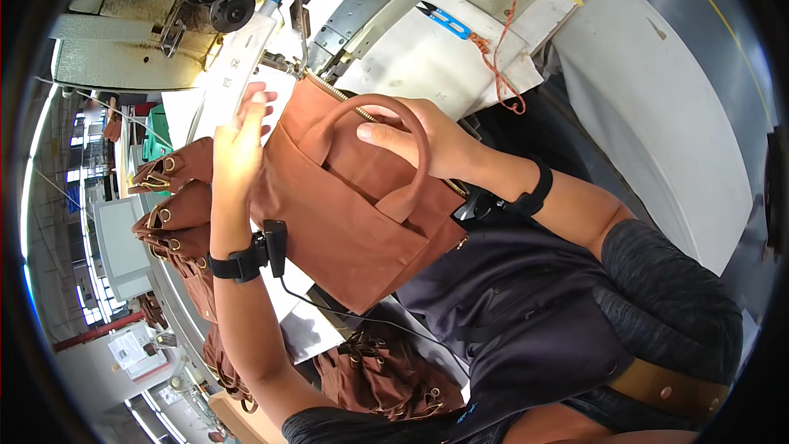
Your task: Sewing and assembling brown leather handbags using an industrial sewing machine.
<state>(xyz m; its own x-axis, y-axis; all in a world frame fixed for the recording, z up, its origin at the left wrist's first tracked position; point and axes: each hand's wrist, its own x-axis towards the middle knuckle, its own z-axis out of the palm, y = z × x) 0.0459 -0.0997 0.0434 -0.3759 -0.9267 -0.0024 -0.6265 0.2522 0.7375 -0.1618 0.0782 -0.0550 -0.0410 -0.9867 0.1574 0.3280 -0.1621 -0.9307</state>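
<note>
brown canvas tote bag lies between both hands under the sewing machine, zipper edge toward the needle, left hand flat and open on its side, right hand gripping its top by the handle

The tote bag is matt rust-brown cloth, canvas-like, with a rolled handle of the same stuff and a brass-coloured metal zip along its top. The stacked bags beside it show the same cloth — with small shiny metal rings. The sewing machine is painted metal, pale and grimy, dulled; its table looks smooth and white — faintly glossy.
</note>
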